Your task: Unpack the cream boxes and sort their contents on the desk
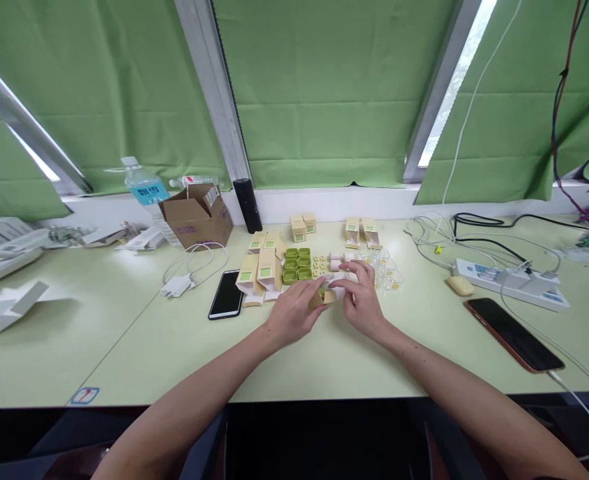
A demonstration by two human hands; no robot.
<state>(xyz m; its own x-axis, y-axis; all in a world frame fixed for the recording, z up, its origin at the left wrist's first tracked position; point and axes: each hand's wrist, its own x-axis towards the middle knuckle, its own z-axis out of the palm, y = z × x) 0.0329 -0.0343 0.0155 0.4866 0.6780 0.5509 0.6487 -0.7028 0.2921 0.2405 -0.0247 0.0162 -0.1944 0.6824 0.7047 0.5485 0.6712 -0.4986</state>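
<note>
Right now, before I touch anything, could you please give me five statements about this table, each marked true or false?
1. The left hand holds nothing. False: it holds a small box.
2. Six green containers form two columns. True.
3. The power strip lies left of both hands. False: it lies right.
4. A black cylinder stands beside the brown carton. True.
5. No phone is visible. False: two are.
</note>
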